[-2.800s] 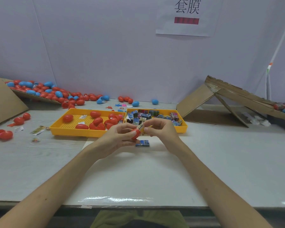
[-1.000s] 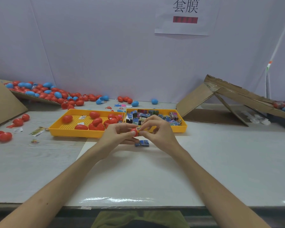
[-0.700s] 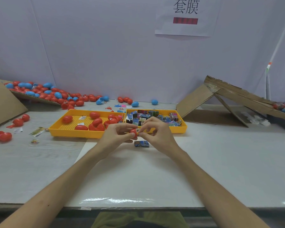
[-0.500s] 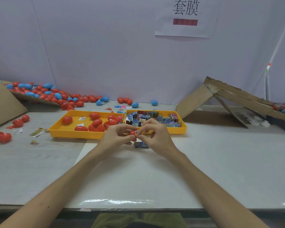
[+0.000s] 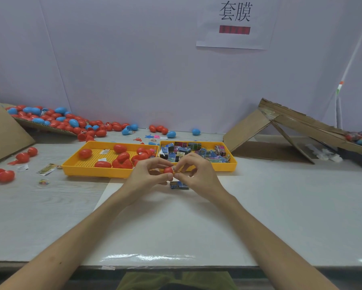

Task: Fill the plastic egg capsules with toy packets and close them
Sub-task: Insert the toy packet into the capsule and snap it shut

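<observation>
Red egg capsule [image 5: 168, 170], one, pinched by fingers [image 5: 158, 161], left hand [image 5: 145, 175], right hand [image 5: 200, 174]; two trays [image 5: 92, 173] [image 5: 228, 167].

Both bare forearms reach in from the lower corners and converge at the middle, wrists raised a little off the surface. The left hand [image 5: 148, 174] grips a red egg [image 5: 168, 170] between its thumb and curled fingers. The right hand [image 5: 198, 174] meets it fingertip to fingertip, thumb and forefinger pinching the egg's right end, other fingers curled.
</observation>
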`<action>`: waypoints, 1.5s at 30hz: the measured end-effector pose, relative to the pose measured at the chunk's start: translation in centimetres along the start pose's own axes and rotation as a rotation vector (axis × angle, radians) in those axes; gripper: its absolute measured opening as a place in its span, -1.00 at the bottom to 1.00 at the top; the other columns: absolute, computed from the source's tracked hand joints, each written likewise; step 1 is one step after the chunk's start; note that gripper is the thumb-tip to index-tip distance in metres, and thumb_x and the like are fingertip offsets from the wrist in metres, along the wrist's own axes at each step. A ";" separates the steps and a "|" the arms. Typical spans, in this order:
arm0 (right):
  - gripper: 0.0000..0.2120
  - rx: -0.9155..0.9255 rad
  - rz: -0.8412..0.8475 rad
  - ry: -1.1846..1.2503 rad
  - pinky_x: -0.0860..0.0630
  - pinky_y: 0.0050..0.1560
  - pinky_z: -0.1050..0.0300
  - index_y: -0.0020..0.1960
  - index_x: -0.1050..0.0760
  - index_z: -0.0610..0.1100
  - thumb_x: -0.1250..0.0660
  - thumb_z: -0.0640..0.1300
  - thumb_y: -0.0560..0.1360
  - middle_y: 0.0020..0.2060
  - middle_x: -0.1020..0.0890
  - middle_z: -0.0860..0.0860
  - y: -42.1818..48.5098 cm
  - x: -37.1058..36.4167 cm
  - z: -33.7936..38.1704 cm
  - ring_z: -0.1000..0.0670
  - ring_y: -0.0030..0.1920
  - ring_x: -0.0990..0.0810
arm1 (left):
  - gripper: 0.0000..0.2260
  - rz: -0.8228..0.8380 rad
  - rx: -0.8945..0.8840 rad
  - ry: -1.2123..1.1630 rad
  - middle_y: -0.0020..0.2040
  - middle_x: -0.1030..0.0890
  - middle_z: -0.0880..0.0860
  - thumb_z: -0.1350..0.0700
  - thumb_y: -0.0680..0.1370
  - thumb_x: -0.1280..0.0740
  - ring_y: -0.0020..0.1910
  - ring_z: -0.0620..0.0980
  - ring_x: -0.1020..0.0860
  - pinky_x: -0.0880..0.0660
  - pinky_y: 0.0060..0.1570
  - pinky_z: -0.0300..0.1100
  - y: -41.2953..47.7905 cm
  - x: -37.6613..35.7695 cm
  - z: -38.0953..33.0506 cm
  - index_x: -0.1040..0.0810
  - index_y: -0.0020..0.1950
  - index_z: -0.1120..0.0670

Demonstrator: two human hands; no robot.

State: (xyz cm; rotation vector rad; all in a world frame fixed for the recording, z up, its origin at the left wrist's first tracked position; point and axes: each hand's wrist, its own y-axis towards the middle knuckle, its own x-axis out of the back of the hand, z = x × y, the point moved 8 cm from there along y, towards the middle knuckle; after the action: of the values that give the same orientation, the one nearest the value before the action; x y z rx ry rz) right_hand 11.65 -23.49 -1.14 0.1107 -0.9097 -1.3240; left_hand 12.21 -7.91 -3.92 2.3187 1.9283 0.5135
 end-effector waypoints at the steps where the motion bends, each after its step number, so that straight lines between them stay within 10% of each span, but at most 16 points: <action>1: -0.83 0.002 -0.005 -0.003 -0.51 -0.20 0.32 -0.08 -0.64 -0.05 -0.55 -0.24 0.41 -0.09 -0.58 0.10 0.0 0.0 0.0 0.12 -0.12 -0.60 | -0.77 -0.003 -0.003 -0.007 -0.02 -0.73 -0.04 0.22 0.48 -0.54 -0.09 0.06 -0.73 -0.64 -0.18 -0.21 0.0 0.0 -0.1 -0.68 0.08 -0.02; 11: -0.76 -0.016 -0.017 0.001 -0.65 -0.13 0.03 0.06 -0.64 -0.04 -0.55 -0.21 0.43 0.00 -0.63 0.09 0.1 0.2 -0.2 0.11 -0.07 -0.63 | -0.67 0.024 0.010 -0.045 0.04 -0.73 -0.10 0.26 0.47 -0.54 0.00 -0.05 -0.71 -0.61 -0.11 -0.27 0.0 0.3 -0.2 -0.68 0.16 -0.04; 32: -0.43 -0.073 0.035 0.013 -0.48 -0.23 0.37 0.31 -0.47 0.04 -0.61 -0.10 0.37 0.09 -0.59 0.08 0.1 -0.5 -1.1 0.13 -0.08 -0.67 | -0.77 -0.090 0.021 -0.038 -0.10 -0.73 0.00 0.22 0.39 -0.60 -0.13 -0.01 -0.72 -0.62 -0.20 -0.25 0.1 1.2 -0.1 -0.71 -0.04 -0.01; 45: -0.52 0.017 -0.145 0.049 -0.56 -0.31 0.27 0.09 -0.39 0.11 -0.62 -0.04 0.35 -0.05 -0.58 0.11 0.1 0.7 0.0 0.07 -0.22 -0.66 | -0.59 0.019 0.137 -0.340 0.08 -0.72 0.18 0.15 0.39 -0.51 0.09 0.14 -0.70 -0.65 -0.02 -0.14 -0.1 -0.1 0.1 -0.60 0.22 0.16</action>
State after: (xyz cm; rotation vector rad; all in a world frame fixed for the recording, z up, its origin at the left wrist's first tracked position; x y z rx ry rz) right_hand 11.68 -24.06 -0.77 0.2252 -0.8849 -1.4418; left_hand 12.13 -7.95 -4.12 2.3184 1.8293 -0.0171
